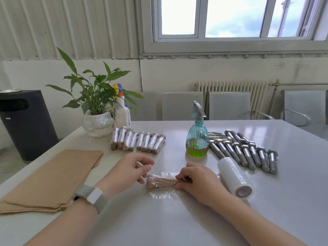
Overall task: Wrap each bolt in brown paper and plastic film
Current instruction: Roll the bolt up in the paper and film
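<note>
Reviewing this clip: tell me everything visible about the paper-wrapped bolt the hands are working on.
The paper-wrapped bolt is a short brown-paper bundle lying on its side, lengthwise left to right, on the white table near the front centre. Clear plastic film lies partly over it and spreads on the table in front. The right hand grips its right end with curled fingers; the left hand hovers at its left end, fingers loosely bent, contact unclear. No metal shows.
</note>
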Action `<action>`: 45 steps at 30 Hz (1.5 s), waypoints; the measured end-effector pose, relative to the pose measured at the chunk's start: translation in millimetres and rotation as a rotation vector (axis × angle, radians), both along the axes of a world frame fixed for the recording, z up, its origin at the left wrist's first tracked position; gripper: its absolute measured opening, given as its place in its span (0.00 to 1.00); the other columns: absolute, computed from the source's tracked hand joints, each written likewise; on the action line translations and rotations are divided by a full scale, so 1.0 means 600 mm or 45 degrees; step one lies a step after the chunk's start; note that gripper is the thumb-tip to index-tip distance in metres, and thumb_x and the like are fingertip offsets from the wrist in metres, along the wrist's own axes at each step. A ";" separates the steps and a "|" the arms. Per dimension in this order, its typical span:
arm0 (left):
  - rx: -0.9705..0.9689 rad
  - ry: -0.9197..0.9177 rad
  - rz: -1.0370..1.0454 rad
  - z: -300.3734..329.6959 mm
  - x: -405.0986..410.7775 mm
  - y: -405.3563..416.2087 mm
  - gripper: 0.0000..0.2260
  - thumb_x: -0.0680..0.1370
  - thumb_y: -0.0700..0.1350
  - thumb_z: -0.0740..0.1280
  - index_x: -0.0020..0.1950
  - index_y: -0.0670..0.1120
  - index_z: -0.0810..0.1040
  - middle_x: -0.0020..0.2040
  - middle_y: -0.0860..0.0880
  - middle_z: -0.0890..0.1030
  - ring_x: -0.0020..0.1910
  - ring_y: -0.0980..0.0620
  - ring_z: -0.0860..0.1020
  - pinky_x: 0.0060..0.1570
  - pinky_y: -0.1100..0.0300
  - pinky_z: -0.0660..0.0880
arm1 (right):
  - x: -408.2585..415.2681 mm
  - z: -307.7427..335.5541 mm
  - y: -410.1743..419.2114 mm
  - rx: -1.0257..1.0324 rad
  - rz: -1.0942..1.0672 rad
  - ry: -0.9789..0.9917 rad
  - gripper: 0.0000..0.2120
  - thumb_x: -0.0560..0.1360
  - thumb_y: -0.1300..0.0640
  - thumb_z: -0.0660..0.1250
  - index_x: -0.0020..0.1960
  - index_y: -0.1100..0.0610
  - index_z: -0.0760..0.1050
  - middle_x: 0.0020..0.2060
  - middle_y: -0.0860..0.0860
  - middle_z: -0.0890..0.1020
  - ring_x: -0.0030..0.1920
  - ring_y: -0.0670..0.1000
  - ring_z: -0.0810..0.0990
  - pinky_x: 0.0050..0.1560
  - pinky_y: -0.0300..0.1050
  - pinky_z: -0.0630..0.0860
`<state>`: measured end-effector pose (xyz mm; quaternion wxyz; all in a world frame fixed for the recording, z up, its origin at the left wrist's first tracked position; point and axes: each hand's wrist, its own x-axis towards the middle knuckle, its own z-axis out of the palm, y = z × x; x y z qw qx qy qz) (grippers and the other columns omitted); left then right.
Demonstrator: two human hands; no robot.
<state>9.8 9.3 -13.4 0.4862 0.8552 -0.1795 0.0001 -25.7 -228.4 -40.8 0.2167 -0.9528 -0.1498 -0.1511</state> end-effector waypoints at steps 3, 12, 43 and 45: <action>0.171 0.043 0.050 -0.014 0.004 0.041 0.04 0.73 0.50 0.75 0.47 0.54 0.84 0.46 0.53 0.82 0.31 0.60 0.75 0.32 0.68 0.72 | 0.000 -0.001 0.003 0.007 0.011 -0.006 0.10 0.73 0.45 0.72 0.53 0.46 0.82 0.42 0.42 0.75 0.47 0.44 0.75 0.47 0.39 0.71; 0.474 -0.107 -0.026 -0.039 0.004 0.028 0.11 0.70 0.60 0.74 0.44 0.57 0.78 0.45 0.58 0.76 0.39 0.64 0.72 0.42 0.68 0.66 | -0.006 0.002 0.008 -0.003 -0.014 -0.020 0.10 0.74 0.46 0.72 0.53 0.47 0.83 0.43 0.42 0.76 0.48 0.44 0.76 0.48 0.39 0.71; -0.771 0.140 0.041 -0.038 0.015 -0.237 0.17 0.70 0.50 0.75 0.27 0.52 0.70 0.25 0.54 0.69 0.24 0.54 0.66 0.24 0.64 0.65 | -0.032 -0.010 -0.005 0.325 -0.283 -0.050 0.07 0.70 0.56 0.71 0.37 0.56 0.75 0.39 0.49 0.75 0.42 0.50 0.74 0.42 0.40 0.68; -0.754 0.142 0.031 -0.041 0.020 -0.239 0.18 0.72 0.48 0.75 0.26 0.52 0.71 0.24 0.55 0.68 0.23 0.54 0.65 0.23 0.65 0.65 | -0.034 -0.007 -0.003 0.244 -0.305 -0.063 0.07 0.73 0.53 0.69 0.42 0.57 0.78 0.41 0.49 0.76 0.45 0.51 0.74 0.44 0.42 0.70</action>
